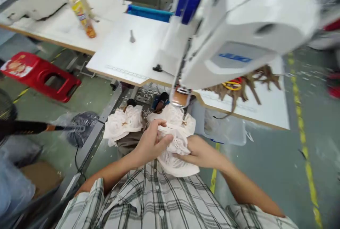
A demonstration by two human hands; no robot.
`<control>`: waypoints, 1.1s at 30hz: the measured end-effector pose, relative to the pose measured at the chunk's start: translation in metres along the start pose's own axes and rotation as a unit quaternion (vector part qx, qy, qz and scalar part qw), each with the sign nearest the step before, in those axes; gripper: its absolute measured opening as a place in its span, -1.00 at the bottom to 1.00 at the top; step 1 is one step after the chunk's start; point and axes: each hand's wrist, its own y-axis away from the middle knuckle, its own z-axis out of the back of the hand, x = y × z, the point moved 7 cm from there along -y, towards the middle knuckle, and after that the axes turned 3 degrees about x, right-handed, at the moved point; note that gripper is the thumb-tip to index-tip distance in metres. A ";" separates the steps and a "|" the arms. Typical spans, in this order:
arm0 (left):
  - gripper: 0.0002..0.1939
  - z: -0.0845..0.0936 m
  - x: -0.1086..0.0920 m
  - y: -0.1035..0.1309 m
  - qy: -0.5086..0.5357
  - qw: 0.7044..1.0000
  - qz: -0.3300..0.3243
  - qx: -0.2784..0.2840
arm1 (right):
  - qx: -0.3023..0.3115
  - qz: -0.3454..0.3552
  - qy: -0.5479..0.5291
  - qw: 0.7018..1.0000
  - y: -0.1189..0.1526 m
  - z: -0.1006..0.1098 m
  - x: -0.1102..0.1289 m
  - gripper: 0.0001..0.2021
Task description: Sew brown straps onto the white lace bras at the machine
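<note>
A white lace bra (175, 147) with a small brown bow lies bunched over my lap, between my two hands. My left hand (152, 138) grips its upper left part, thumb and fingers closed on the lace. From the other side my right hand (199, 151) holds the lower right of the same bra, its fingers partly hidden in the folds. To the left, a second white lace piece (124, 122) with a similar bow rests across my leg. Just beyond the bra is the front end of the sewing machine (183, 94), apart from my hands.
The white machine table (127, 59) carries a small grey metal piece (132, 37) and brown fabric strips (244, 83). A yellow bottle (81, 12) stands on the left table. There is a red stool (42, 74) at left and a clear plastic bin (225, 126) under the table edge.
</note>
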 end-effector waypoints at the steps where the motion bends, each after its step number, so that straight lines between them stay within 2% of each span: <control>1: -0.70 -0.018 -0.006 -0.016 0.064 0.995 0.041 0.065 | -0.032 -0.032 0.009 0.999 0.024 0.023 0.003 -0.72; 3: -0.72 -0.062 -0.027 -0.038 0.174 0.957 0.091 0.213 | -0.143 -0.107 -0.004 0.984 0.077 0.067 0.008 -0.79; 4: -0.70 -0.082 -0.041 -0.046 0.217 0.934 0.096 0.268 | -0.218 -0.135 -0.019 0.966 0.106 0.085 0.010 -0.71; 5: -0.68 -0.097 -0.053 -0.052 0.252 0.917 0.091 0.295 | -0.281 -0.161 -0.032 0.945 0.132 0.097 0.009 -0.62; 6: -0.69 -0.106 -0.062 -0.059 0.284 0.910 0.079 0.293 | -0.317 -0.191 -0.041 0.928 0.154 0.101 0.004 -0.55; 7: -0.70 -0.111 -0.067 -0.065 0.311 0.910 0.064 0.268 | -0.315 -0.221 -0.050 0.922 0.169 0.096 -0.005 -0.51; 8: -0.71 -0.113 -0.066 -0.070 0.332 0.912 0.051 0.235 | -0.276 -0.246 -0.062 0.927 0.175 0.084 -0.018 -0.49; 9: -0.72 -0.115 -0.061 -0.072 0.340 0.917 0.041 0.207 | -0.211 -0.258 -0.079 0.940 0.173 0.065 -0.033 -0.46; 11: -0.71 -0.120 -0.040 -0.072 0.310 0.932 0.040 0.184 | -0.089 -0.227 -0.138 0.960 0.155 0.022 -0.062 -0.35; 12: -0.72 -0.125 -0.027 -0.069 0.277 0.941 0.042 0.193 | -0.073 -0.189 -0.182 0.962 0.141 0.003 -0.073 -0.28; 14: -0.75 -0.134 -0.004 -0.062 0.189 0.956 0.036 0.223 | -0.137 -0.154 -0.283 0.937 0.112 -0.021 -0.098 -0.20; 16: -0.76 -0.138 0.014 -0.055 0.114 0.964 0.030 0.240 | -0.232 -0.164 -0.411 0.866 0.086 -0.040 -0.120 -0.23; 18: -0.76 -0.134 0.027 -0.053 0.082 0.970 0.039 0.224 | -0.313 -0.189 -0.495 0.788 0.069 -0.050 -0.133 -0.38; 19: -0.75 -0.131 0.033 -0.053 0.078 0.973 0.052 0.213 | -0.341 -0.197 -0.516 0.760 0.064 -0.051 -0.136 -0.48; 21: -0.73 -0.123 0.044 -0.054 0.060 0.972 0.080 0.211 | -0.373 -0.190 -0.541 0.729 0.059 -0.046 -0.136 -0.61; 24: -0.74 -0.115 0.059 -0.051 -0.043 0.952 0.087 0.290 | -0.418 -0.165 -0.590 0.671 0.067 -0.030 -0.140 -0.69; 26: -0.77 -0.106 0.067 -0.046 -0.092 0.931 0.077 0.344 | -0.465 -0.157 -0.617 0.615 0.083 -0.016 -0.154 -0.70; 28: -0.74 -0.090 0.076 -0.043 -0.104 0.922 0.075 0.366 | -0.517 -0.156 -0.625 0.564 0.106 -0.003 -0.174 -0.69; 31: -0.75 -0.057 0.089 -0.046 -0.132 0.925 0.083 0.345 | -0.601 -0.175 -0.588 0.512 0.149 0.016 -0.208 -0.68; 33: -0.76 -0.033 0.100 -0.052 -0.159 0.936 0.098 0.299 | -0.650 -0.191 -0.542 0.497 0.178 0.028 -0.226 -0.69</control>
